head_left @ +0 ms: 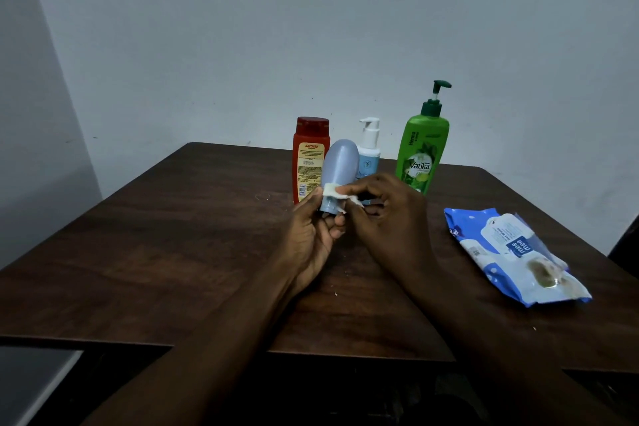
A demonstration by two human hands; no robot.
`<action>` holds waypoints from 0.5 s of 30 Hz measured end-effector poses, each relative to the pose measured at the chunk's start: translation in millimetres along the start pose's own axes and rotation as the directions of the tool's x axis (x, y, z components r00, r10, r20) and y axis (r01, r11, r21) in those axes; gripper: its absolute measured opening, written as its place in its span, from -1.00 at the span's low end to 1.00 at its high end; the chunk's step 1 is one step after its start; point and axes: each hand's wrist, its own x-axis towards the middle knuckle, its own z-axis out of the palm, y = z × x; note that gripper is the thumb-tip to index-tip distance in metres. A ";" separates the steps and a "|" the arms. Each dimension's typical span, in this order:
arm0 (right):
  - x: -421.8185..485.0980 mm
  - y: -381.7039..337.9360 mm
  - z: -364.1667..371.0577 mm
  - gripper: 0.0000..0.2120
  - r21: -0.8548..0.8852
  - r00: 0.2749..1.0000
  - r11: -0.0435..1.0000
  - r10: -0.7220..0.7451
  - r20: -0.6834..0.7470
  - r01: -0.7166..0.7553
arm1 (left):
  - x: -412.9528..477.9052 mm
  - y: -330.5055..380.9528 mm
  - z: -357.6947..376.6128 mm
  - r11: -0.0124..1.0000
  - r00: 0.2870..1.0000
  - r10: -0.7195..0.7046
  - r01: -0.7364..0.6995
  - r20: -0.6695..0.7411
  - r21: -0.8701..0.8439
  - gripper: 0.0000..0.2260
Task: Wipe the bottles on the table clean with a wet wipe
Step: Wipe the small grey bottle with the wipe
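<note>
My left hand (pixel 313 230) grips the lower end of a plain blue-grey bottle (pixel 339 169), held up over the table with its rounded end pointing away. My right hand (pixel 387 207) pinches a small white wet wipe (pixel 333 191) against the bottle's lower part, just above my left fingers. Behind stand a red bottle (pixel 309 157), a pale blue pump bottle (pixel 369 152) partly hidden by the held one, and a tall green pump bottle (pixel 423 149).
A blue and white wet wipe pack (pixel 511 254) lies flat on the right side of the dark wooden table (pixel 173 252). A grey wall rises close behind the table. A few white crumbs dot the tabletop.
</note>
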 end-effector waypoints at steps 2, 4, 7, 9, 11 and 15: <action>1.5 1.5 1.9 -0.82 0.038 0.999 0.999 0.032 -0.019 -0.032 | 0.3 0.1 0.1 1.000 1.000 0.010 -0.010 0.011 0.010 -0.73; 4.6 2.2 2.8 -0.78 0.063 0.997 0.996 0.069 -0.035 -0.067 | 1.4 -0.3 -0.6 0.999 1.000 0.021 -0.022 0.021 0.026 -0.72; 15.9 6.7 0.9 -0.75 0.094 0.989 0.989 0.121 -0.089 -0.113 | 3.6 -0.8 -3.1 0.999 0.998 0.047 -0.048 0.050 0.023 -0.71; 28.0 8.0 -2.0 -0.77 0.147 0.979 0.975 0.181 -0.093 -0.166 | 3.8 -0.2 -3.2 0.998 0.995 0.062 -0.064 0.074 0.018 -0.65; 42.6 5.8 -5.9 -0.77 0.220 0.968 0.947 0.247 -0.036 -0.233 | 2.4 0.6 -2.6 0.996 0.992 0.066 -0.072 0.105 0.050 -0.58; 68.2 -0.9 -14.6 -0.82 0.228 0.948 0.920 0.307 0.080 -0.318 | 2.2 0.1 -1.6 0.996 0.994 0.037 -0.045 0.106 0.074 -0.64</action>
